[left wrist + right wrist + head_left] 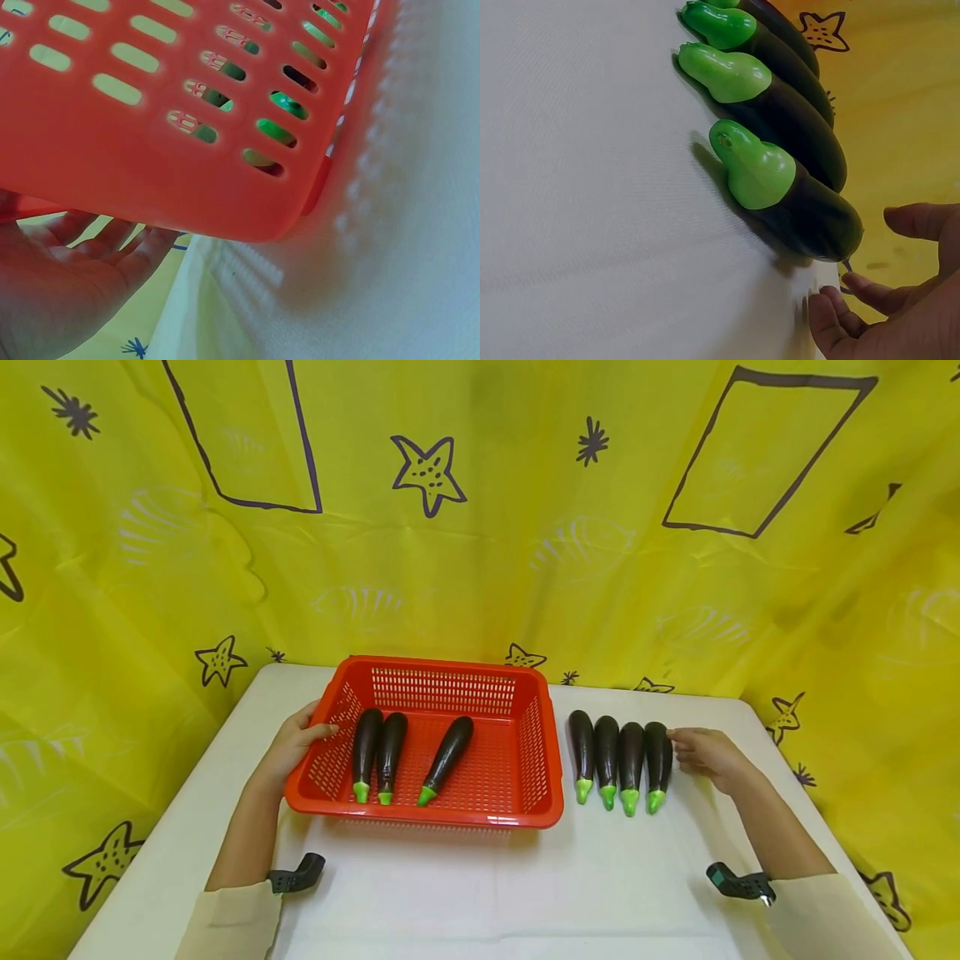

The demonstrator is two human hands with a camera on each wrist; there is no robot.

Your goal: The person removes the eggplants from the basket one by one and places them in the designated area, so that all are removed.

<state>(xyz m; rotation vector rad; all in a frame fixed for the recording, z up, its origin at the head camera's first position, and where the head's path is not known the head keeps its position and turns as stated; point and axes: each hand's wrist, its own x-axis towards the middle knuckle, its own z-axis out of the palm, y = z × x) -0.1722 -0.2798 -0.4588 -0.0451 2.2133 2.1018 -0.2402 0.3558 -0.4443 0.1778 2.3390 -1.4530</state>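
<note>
A red plastic basket stands on the table, its side walls slotted. My left hand grips its left rim, thumb over the edge; in the left wrist view the fingers of that hand lie along the rim's outside. Inside the basket are three dark eggplants with green stems, one of them a slanted eggplant. To the basket's right, several more lie in a row. Beside the rightmost eggplant is my right hand, thumb and fingers spread apart with nothing gripped; whether a fingertip touches the eggplant, I cannot tell.
A white cloth covers the table. Behind and around it hangs a yellow curtain printed with stars and fish. Dark bands with a camera are worn on both wrists, one being the left wristband.
</note>
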